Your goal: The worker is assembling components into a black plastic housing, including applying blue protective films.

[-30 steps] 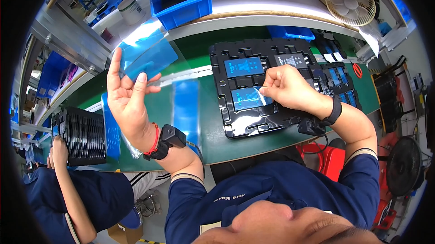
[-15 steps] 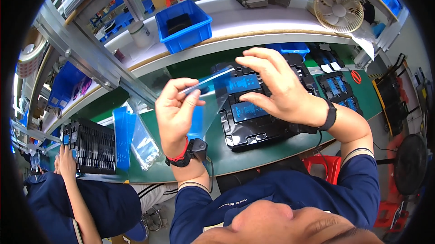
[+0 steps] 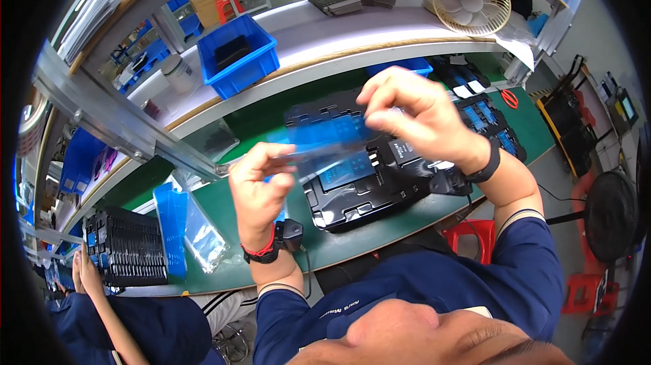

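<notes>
Hanging blurred above a black moulded plastic tray [image 3: 359, 212], a thin, translucent blue sheet of film [image 3: 322, 136] is held between the two hands. Its left end is pinched by the thumb and fingers of the left hand [image 3: 261, 185]. At its right end, the fingers of the right hand [image 3: 410, 114] are bent toward the thumb; whether the film is gripped there cannot be told through the blur. In the tray, a flat blue rectangular piece [image 3: 349, 171] is seated just below the film, and a dark grey rectangular piece [image 3: 405, 151] is partly covered by the right hand. To the right, red-handled scissors [image 3: 509, 98] are laid on the green tabletop [image 3: 407, 233]. To the left, a blue plastic strip [image 3: 173, 229] is placed beside clear plastic sheets [image 3: 205, 236], near a stack of black trays [image 3: 135, 253] touched by a co-worker's hand [image 3: 88, 273]. On the shelf above, an open blue plastic bin [image 3: 247, 74] and a cream-coloured fan [image 3: 471, 2] are set well apart.
</notes>
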